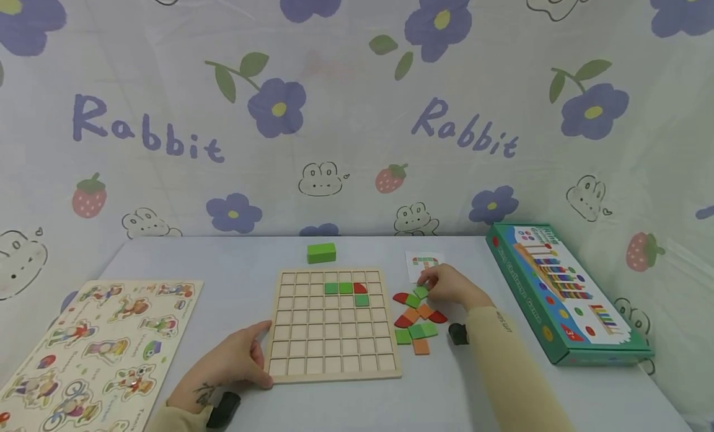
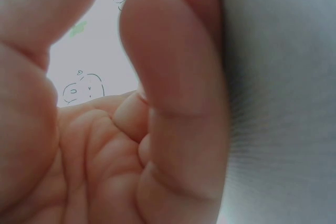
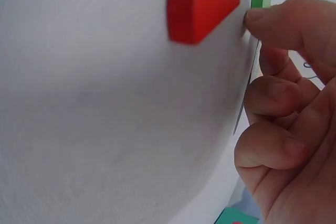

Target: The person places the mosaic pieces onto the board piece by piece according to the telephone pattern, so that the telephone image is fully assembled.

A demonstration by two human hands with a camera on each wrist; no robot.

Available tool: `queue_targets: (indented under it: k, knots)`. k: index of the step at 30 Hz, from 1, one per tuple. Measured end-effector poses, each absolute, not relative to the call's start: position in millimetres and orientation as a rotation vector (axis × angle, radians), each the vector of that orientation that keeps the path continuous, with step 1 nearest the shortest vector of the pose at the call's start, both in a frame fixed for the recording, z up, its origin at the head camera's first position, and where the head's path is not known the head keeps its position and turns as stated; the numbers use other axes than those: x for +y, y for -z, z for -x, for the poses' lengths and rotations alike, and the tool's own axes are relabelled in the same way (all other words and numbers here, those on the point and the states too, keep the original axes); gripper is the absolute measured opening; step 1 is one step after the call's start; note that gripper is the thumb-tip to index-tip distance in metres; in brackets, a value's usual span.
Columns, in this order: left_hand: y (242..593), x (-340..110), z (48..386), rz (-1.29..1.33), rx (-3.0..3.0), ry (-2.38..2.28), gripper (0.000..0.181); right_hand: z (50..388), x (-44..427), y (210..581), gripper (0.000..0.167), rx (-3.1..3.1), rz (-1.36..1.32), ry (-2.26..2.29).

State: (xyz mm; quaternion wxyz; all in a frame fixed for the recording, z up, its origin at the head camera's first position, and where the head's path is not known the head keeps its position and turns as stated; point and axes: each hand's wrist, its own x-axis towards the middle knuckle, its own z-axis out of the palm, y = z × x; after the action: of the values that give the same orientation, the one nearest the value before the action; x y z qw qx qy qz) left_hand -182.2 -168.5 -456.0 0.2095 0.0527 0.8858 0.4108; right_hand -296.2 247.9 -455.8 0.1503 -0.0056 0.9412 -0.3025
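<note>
A square wooden grid board (image 1: 334, 377) lies in the middle of the table. Three green squares and a red quarter-round piece (image 1: 360, 288) sit in its upper cells. My left hand (image 1: 237, 357) rests against the board's left edge, thumb by the near corner and index finger higher up; its palm and bent fingers fill the left wrist view. Right of the board is a loose group of green, orange and red tiles. At its far end my right hand (image 1: 449, 286) pinches a green tile (image 1: 421, 292) by its edge. In the right wrist view, a red piece (image 3: 205, 3) lies nearby.
A patterned card (image 1: 415, 268) lies behind the right hand. Behind the board stands a green block (image 1: 321, 253). A wooden picture puzzle (image 1: 106, 351) covers the left side, and a green game box (image 1: 569, 295) lies at the right. A printed curtain backs the table.
</note>
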Motion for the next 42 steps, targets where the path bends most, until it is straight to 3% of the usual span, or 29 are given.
queue_targets:
  k: [8, 16, 33, 42]
  knots:
    - [456, -169, 183, -0.141, 2.467, -1.140, 0.109, 293, 252, 453, 0.024, 2.733, 0.025, 0.878]
    - [454, -168, 181, -0.152, 2.452, -1.160, 0.109, 298, 243, 448, 0.026, 2.756, 0.092, 1.166]
    - [457, -169, 183, -0.134, 2.467, -1.150, 0.109, 294, 108, 417, 0.024, 2.605, 0.359, 1.468]
    - [456, -170, 182, -0.176, 2.457, -1.174, 0.108, 291, 70, 430, 0.026, 2.548, 0.411, 1.472]
